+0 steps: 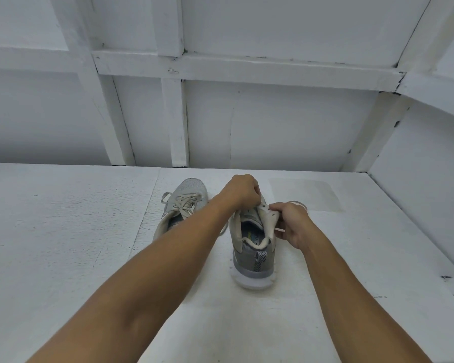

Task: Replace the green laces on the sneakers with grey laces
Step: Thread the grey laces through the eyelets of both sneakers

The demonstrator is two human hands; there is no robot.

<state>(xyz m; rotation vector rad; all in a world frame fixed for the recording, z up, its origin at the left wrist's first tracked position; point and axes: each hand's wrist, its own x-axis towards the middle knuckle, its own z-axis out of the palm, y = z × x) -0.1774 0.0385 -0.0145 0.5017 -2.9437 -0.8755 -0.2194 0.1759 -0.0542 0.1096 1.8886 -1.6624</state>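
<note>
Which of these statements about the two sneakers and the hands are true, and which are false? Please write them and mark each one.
1. Both hands are at the nearer sneaker. True: the left hand and the right hand both grip at it.
2. The farther sneaker has no lace. False: a pale lace is threaded through it.
3. The heel of the nearer sneaker points toward the person. True.
4. The sneakers stand on a dark wooden floor. False: they stand on a white table.
5. The right hand lies flat on the table. False: its fingers pinch a loose lace beside the eyelets of the nearer sneaker.
</note>
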